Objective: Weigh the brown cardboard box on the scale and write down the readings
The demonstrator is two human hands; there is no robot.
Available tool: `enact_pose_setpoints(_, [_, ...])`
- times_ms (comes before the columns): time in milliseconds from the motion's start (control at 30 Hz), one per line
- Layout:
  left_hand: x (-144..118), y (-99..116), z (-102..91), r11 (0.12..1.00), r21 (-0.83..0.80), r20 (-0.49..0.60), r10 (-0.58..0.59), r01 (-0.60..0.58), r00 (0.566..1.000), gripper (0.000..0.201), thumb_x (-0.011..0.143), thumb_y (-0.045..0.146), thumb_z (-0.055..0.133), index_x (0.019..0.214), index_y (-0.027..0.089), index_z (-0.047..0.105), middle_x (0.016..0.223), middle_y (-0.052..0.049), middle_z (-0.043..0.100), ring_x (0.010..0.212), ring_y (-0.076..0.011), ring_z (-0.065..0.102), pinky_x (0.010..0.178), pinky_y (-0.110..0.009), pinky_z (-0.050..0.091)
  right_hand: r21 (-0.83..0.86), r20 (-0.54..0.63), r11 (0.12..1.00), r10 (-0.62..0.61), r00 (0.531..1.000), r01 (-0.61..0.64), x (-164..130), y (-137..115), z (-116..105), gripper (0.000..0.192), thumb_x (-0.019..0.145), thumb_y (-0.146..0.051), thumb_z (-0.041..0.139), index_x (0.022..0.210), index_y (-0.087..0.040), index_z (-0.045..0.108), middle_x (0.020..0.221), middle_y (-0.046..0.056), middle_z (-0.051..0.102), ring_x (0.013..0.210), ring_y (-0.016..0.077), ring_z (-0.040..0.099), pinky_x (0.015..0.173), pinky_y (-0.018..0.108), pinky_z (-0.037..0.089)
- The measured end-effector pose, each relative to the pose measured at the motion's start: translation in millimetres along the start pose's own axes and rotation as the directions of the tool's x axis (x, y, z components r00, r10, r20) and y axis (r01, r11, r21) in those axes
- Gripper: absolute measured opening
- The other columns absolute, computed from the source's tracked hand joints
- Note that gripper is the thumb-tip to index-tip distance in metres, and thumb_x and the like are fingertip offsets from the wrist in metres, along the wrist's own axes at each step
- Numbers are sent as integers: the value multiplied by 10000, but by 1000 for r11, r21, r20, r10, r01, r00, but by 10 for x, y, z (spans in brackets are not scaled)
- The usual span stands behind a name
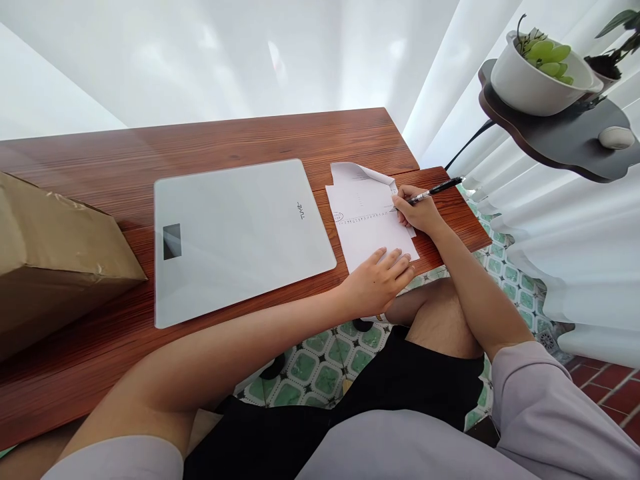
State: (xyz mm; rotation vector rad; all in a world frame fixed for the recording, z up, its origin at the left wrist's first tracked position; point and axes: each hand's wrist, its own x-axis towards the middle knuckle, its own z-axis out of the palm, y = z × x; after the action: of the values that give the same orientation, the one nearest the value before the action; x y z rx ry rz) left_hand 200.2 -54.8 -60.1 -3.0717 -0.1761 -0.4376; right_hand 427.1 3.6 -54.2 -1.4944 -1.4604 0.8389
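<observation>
My right hand point(416, 210) is closed around a black pen point(440, 188), its tip down at the paper. Beneath it lies a white sheet of paper point(370, 237) with a row of small handwritten marks and a circled note at the left. More paper point(350, 172) sticks out behind it, one edge curled up. My left hand point(377, 283) rests flat on the sheet's near edge, fingers spread. Just left of the papers a white glass scale point(240, 240) with a dark display window lies flat on the wooden table point(225, 141).
A brown cardboard box point(60, 260) stands at the table's left. On the right, a dark wavy-edged shelf point(550, 143) bears a white bowl point(540, 87) with green grapes point(547, 57), a potted plant point(607, 63) and a white mouse point(616, 138). White curtains point(565, 227) hang beside it.
</observation>
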Motion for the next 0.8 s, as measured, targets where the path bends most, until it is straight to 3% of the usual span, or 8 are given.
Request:
enact_pose_setpoints(367, [2,-2,-18,1000,-5,13,0,0,1000,486,974,266,516,1422,80,536,1503,-161,536,1380,-344,486,1133,-495,412,-43,17,999,-27,999,28,10,-21,15,323,908,-281,628,642,-218,454,484,-16,562,370,112,464,356,221,365])
enact_pose_setpoints(800, [-7,1,-5,1000,3,19,4,-4,1000,466,989,257,479,1416,77,534,1517,-170,519,1392,-345,477,1144,-499,394,-34,-12,999,-7,1000,7,-3,-4,19,350,908,-332,645,642,-221,448,488,-18,563,355,110,448,341,225,347])
